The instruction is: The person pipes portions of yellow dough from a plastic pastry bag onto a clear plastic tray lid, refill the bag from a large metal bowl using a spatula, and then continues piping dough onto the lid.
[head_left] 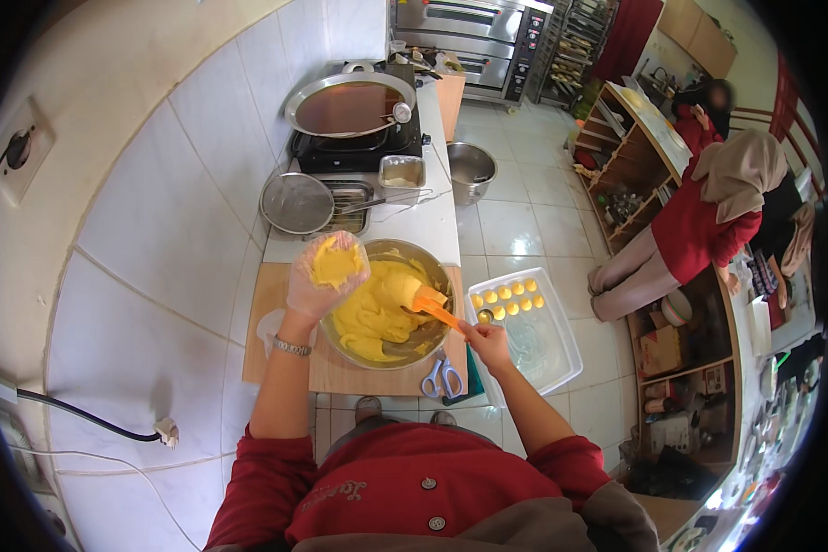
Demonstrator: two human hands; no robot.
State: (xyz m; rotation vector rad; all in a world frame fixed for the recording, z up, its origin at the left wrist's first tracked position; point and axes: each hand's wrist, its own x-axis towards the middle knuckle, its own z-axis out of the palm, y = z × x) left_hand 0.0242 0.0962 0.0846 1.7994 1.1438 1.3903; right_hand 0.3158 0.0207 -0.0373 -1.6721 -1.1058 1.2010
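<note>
with the right hand [489,346] gripping the spatula [443,314] handle, draw the dough [368,317] along the inside of the bowl [401,358] in smooth strokes. hold the gloved left hand [322,278], bearing more dough, close to the rim (its finger curl cannot be told) to limit spillage.

Batter [368,322] in bowl [402,349] — tray [545,345] right

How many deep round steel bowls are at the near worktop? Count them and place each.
2: the mixing bowl with yellow dough on the wooden board, and the farther bowl beyond it, beside the right edge of the worktop. Others may be hidden.
</note>
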